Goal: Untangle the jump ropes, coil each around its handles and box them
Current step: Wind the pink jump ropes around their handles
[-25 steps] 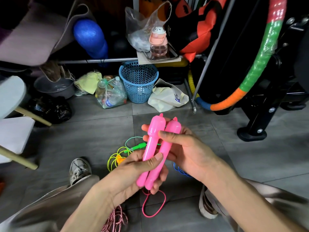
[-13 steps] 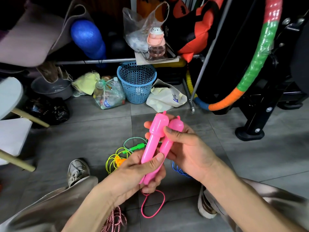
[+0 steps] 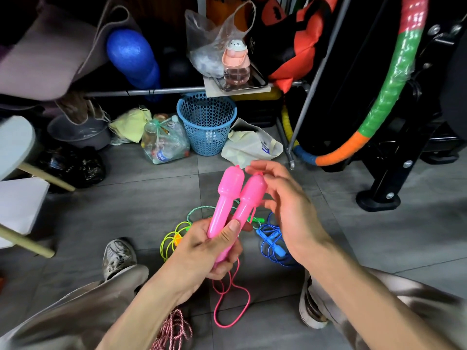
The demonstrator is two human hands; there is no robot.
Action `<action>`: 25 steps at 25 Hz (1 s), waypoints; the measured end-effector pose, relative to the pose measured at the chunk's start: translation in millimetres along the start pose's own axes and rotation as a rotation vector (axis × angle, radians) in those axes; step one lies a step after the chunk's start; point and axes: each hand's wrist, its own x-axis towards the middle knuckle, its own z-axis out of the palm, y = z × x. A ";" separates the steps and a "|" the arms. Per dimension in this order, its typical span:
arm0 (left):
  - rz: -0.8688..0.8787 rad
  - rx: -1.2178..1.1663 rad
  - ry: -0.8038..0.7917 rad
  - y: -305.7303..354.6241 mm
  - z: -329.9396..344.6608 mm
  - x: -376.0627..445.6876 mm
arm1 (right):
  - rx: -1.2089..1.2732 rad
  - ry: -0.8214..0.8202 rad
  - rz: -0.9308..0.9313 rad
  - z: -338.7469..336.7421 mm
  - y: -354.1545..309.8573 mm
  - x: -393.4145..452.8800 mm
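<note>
Left hand (image 3: 202, 251) clamped round paired pink handles (image 3: 233, 198), held above floor. Right hand (image 3: 290, 210) beside them, fingers spread, empty. Pink cord (image 3: 231, 303) dangling uncoiled. Coiling step starting; next: catch cord, wrap round handles.

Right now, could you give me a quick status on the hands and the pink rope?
Left hand grips both pink handles. Right hand open beside them. Pink cord uncoiled; blue rope loose below.

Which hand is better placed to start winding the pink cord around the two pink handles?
Probably the right hand. It is open beside the pink handles and holds nothing, while the left hand grips both handles at their lower ends. The pink cord hangs loose below, within its likely reach.
</note>
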 end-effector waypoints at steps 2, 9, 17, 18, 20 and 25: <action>0.013 -0.050 -0.048 1.6 -2.7 -0.6 | 0.148 -0.035 0.012 -3.0 -1.5 2.7; -0.048 -0.316 -0.252 7.0 -8.5 -5.9 | 0.236 -0.019 -0.052 0.5 -6.6 2.1; -0.013 -0.243 0.236 3.9 -3.2 2.7 | -0.430 -0.052 -0.056 27.0 21.2 -15.6; 0.001 -0.140 0.297 1.4 -4.0 4.0 | -0.658 -0.119 -0.112 26.8 22.7 -17.7; 0.018 0.067 0.361 -4.5 -6.6 5.9 | -0.954 -0.241 -0.159 22.9 19.0 -22.1; 0.148 0.783 0.276 -21.3 -14.3 10.7 | -1.266 -0.490 -0.246 1.6 -5.1 -24.6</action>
